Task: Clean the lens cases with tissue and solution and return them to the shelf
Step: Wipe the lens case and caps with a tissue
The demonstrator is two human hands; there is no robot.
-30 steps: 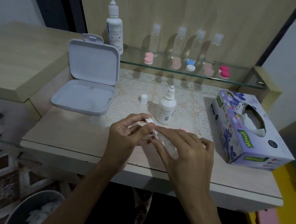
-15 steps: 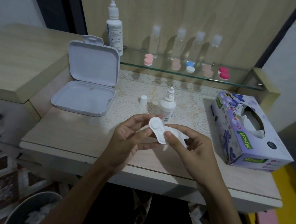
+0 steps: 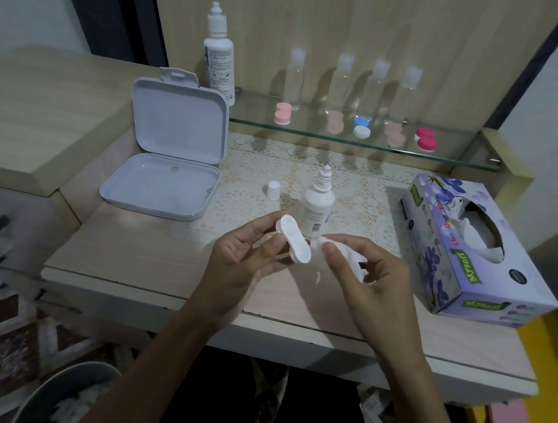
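White lens case [image 3: 293, 244] is pinched by the left hand [image 3: 241, 262] above the counter's front edge [image 3: 293, 319], tilted up for wiping, while crumpled tissue [image 3: 348, 258] is gripped in the right hand [image 3: 366, 282].

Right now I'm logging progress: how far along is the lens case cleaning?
Done: five capped cases sit on the glass shelf, though their cleanliness can't be judged. In hand: the left hand holds a white lens case, the right hand pinches a tissue; the solution bottle stands uncapped. Left: finish wiping, shelve it.
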